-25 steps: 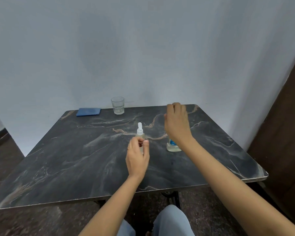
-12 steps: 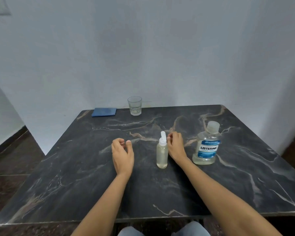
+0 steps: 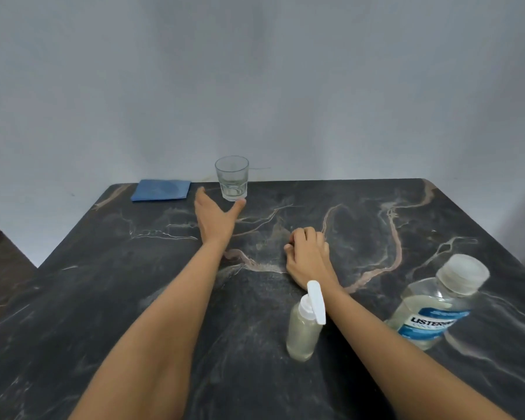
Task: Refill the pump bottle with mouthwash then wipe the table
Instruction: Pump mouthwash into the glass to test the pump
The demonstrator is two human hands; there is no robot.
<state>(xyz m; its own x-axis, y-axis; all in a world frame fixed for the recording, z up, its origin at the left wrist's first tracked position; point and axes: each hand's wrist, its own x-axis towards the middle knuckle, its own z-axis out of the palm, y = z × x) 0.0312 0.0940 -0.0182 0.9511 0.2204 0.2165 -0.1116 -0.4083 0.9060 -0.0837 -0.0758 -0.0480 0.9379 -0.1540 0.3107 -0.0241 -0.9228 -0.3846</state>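
A small pump bottle point(image 3: 303, 331) with a white pump head and pale liquid stands near the front of the dark marble table point(image 3: 103, 298). To its right stands a clear Listerine mouthwash bottle point(image 3: 434, 310), capped. A folded blue cloth point(image 3: 161, 190) lies at the far left edge. My left hand point(image 3: 214, 221) is stretched out flat with spread fingers just in front of a clear drinking glass point(image 3: 232, 178), thumb tip close to its base. My right hand point(image 3: 308, 257) rests on the table with fingers curled, holding nothing.
A plain white wall rises behind the table. Dark floor shows past the table's left edge. The glass and the cloth sit close together at the back edge.
My left hand has reached forward from the table's middle toward the glass and opened. My right hand has left the pump bottle and moved forward. The view has come closer to the table.
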